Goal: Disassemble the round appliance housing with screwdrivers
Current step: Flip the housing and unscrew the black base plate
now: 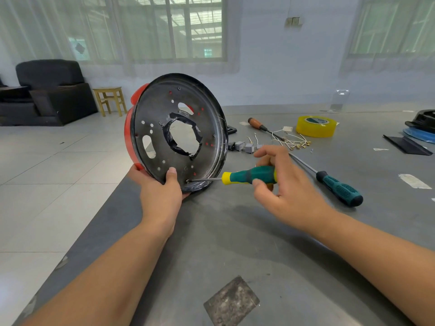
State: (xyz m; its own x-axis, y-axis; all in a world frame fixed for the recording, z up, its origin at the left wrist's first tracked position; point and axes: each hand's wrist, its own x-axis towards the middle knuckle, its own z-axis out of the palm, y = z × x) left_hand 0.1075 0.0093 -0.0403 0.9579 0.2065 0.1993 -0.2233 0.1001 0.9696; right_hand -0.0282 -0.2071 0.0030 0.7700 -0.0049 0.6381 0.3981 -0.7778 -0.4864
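The round appliance housing (160, 118), black inside with a red outer shell, stands on its edge at the table's left side, its open face turned toward me. My left hand (160, 194) grips its lower rim, thumb on the inner face. My right hand (280, 182) pinches the green-and-yellow handle of a screwdriver (247, 176) between thumb and fingers. The screwdriver lies level, and its tip sits at a screw near the housing's bottom rim.
On the grey table (235, 243) lie a second green screwdriver (339, 188), a wooden-handled screwdriver (259, 124), a yellow tape roll (316, 125), loose wires with terminals (294, 140), small grey parts (244, 147) and black and blue parts (419, 130) at far right. The table edge runs diagonally at left.
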